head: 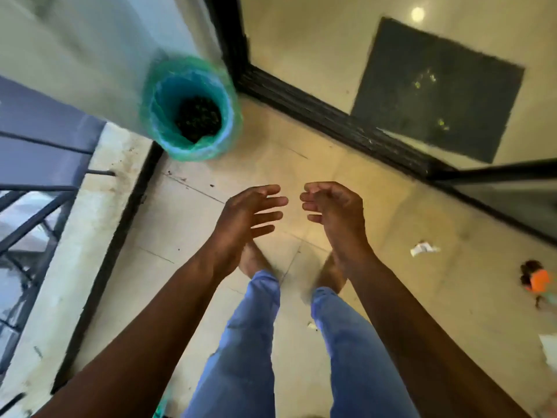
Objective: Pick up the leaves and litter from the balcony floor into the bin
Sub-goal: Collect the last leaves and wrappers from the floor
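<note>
Left hand [247, 212] and right hand [334, 206] hang mid-frame, fingers loosely spread, holding nothing; round plastic-lined bin [193, 111] upper left; crumpled white paper [423, 248] right on glossy tiles.

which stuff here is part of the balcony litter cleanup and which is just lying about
Part of the job:
- bin with green liner, dark debris inside
- crumpled white paper on the floor
- small scrap by the right leg
- left hand and right hand, both empty

Just lying about:
- dark doormat indoors
- sliding door track
- railing
- orange and black object, unclear what it is
</note>
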Tool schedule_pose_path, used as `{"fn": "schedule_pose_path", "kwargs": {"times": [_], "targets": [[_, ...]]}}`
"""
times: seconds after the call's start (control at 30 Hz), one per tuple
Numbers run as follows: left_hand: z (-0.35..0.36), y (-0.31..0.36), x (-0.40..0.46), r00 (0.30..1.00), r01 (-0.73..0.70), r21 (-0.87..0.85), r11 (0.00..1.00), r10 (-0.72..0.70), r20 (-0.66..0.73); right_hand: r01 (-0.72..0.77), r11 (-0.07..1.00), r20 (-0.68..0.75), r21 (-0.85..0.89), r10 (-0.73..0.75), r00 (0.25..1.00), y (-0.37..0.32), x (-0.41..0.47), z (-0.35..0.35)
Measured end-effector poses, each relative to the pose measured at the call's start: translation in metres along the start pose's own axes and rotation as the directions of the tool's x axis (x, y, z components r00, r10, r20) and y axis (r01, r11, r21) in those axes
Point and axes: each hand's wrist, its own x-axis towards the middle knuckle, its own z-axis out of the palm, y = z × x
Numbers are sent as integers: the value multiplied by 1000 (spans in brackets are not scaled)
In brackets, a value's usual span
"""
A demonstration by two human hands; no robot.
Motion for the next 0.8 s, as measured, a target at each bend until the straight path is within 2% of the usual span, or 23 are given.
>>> {"fn": "schedule_pose_path", "kwargs": {"times": [0.17,0.3,0.4,0.5,0.6,0.7,0.8], "targets": [[85,-58,5,998,25,374,927,-45,44,-43,994,-168,101,59,984,88,-16,-95],[181,-92,-1,991,-41,559,828,-36,125,-45,992,-306,118,80,949,137,-38,-187],[261,-116,-10,966,-143,671,728,-45,255,-46,989,-397,141,100,912,161,-59,-265],[345,-139,-22,918,-241,728,642,-93,386,-49,986,-469,158,119,875,185,-74,-348],[434,-167,-37,846,-298,756,583,-206,492,-43,975,-531,218,155,833,215,-91,-436],[508,-193,-52,811,-365,801,475,-260,524,-13,971,-586,239,155,795,238,-107,-510],[581,-216,-60,767,-443,797,411,-286,574,11,964,-631,265,165,758,259,-122,-573]]}}
